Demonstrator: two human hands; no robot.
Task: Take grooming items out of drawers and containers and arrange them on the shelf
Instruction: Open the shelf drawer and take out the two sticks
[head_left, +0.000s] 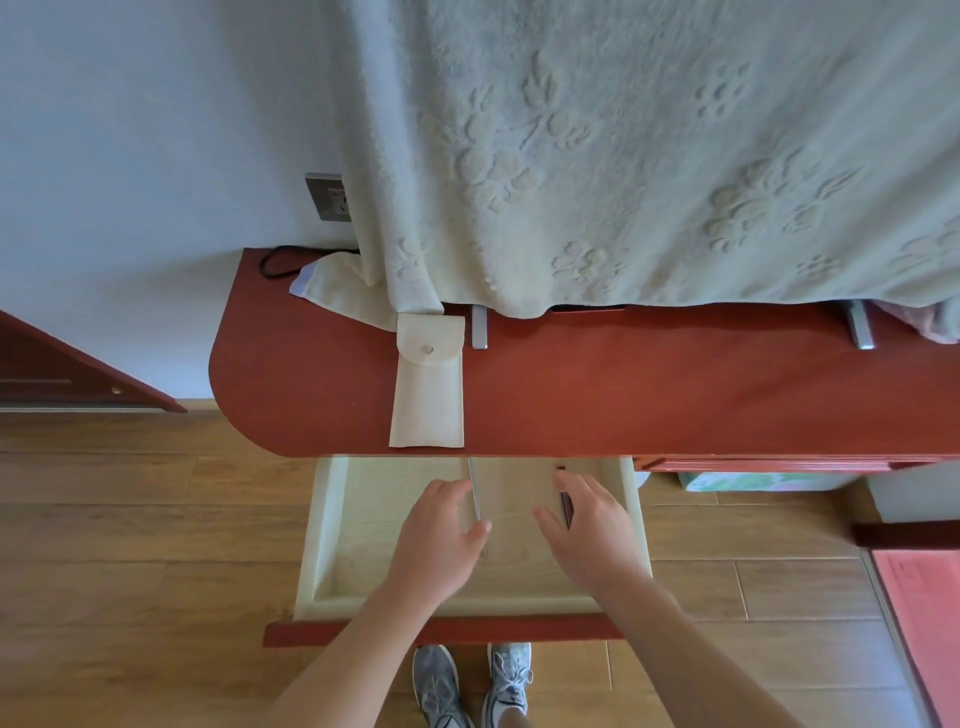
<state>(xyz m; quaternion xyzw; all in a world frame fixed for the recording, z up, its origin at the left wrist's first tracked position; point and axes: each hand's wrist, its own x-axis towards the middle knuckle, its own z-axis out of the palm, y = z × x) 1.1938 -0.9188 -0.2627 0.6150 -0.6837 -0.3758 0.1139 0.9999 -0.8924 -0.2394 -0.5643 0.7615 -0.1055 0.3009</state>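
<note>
1. A drawer (363, 525) was seen pulled out below the front edge of the red surface (649, 389), near its rounded left end.
2. Two thin tools were found lying lengthwise on the drawer's pale bottom: a silver tool (473, 493) left of the middle and a dark tool (566, 512) right of it, apart from each other.
3. The left hand (436, 545) was held in the drawer with its curved fingers just left of the silver tool and its thumb laid across the tool's near part; whether the tool was pinched could not be told.
4. The right hand (592, 540) was spread over the dark tool with nearly straight, relaxed fingers, and the tool was partly hidden beneath them.
5. A cream pouch (428, 395) with a snap flap was laid flat on the surface, its lower end at the front edge, just behind the drawer's left half.
6. A pale embossed cloth (623, 156) was draped over the back edge of the surface, its hem touching the top of the pouch.
7. A metal foot (480, 327) was seen under that hem, just right of the pouch.
8. A black cable (280, 262) was looped at the back left corner, below a wall socket (330, 197).
9. Grey shoes (436, 686) were planted on the wooden floor (130, 519) below the drawer's front.
</note>
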